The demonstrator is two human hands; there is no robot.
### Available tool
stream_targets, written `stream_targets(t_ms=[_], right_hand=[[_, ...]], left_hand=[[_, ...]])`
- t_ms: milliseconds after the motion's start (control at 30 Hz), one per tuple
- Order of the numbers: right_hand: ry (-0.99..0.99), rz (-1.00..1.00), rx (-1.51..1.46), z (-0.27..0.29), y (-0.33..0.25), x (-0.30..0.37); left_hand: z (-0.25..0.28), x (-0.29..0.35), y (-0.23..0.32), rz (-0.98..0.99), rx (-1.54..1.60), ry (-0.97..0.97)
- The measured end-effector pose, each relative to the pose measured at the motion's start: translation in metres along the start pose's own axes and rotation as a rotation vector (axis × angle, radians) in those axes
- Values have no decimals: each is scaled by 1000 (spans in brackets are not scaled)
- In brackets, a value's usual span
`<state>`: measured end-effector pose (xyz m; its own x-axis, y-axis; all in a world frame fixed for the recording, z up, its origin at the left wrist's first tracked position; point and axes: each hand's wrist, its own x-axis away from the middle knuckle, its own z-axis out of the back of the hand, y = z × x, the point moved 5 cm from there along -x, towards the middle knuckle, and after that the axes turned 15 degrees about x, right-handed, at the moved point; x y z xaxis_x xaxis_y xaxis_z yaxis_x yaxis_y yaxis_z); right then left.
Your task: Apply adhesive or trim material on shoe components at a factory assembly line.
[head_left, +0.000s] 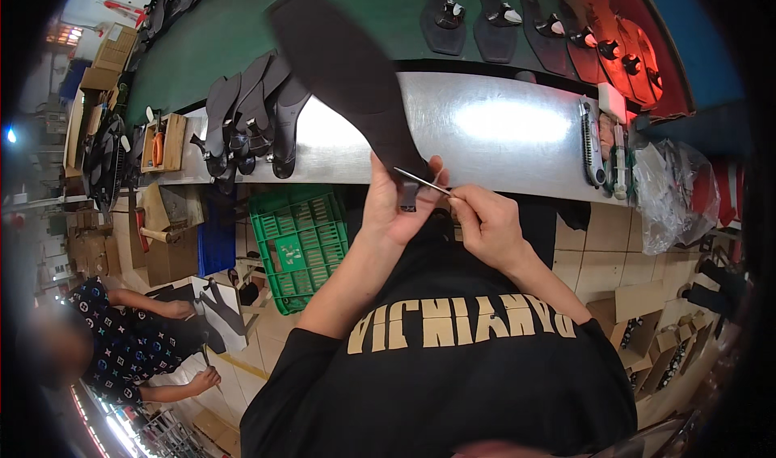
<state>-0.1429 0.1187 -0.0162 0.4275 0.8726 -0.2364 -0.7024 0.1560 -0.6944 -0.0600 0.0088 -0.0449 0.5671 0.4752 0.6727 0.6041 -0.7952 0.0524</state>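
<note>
A black sandal (pixel 347 70) rises at a slant above the metal-topped bench, its wide end pointing up and left. My left hand (pixel 390 203) grips its narrow heel end, with fingers closed around it. A small dark piece (pixel 409 197) hangs below that end, by the palm. Pinched in my right hand (pixel 491 223) is a thin metal rod (pixel 420 181), whose tip lies against the sandal close to my left fingers. What exactly the tip touches is too small to tell. The sandal's wide end is blurred.
More black sandals (pixel 246 114) lie on the metal strip (pixel 347 147) at left; several stand on the green surface (pixel 388 21) at far right. A knife (pixel 592 147) lies at right. A green crate (pixel 299 244) is below the bench. Another person (pixel 129 337) works at lower left.
</note>
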Motion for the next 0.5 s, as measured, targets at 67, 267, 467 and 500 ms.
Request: stream_targets(t_ms=[67, 267, 467, 500], right_hand=[[2, 13, -2, -7, -9, -2], [-166, 184, -212, -29, -38, 6], [-133, -71, -228, -16, -20, -5], [-113, -119, -281, -8, -12, -8]], left_hand=[[22, -22, 7, 192, 142, -300], [12, -31, 31, 29, 6, -163], [-42, -26, 155, -450, -1, -204], [-46, -24, 189, -484, 64, -218]])
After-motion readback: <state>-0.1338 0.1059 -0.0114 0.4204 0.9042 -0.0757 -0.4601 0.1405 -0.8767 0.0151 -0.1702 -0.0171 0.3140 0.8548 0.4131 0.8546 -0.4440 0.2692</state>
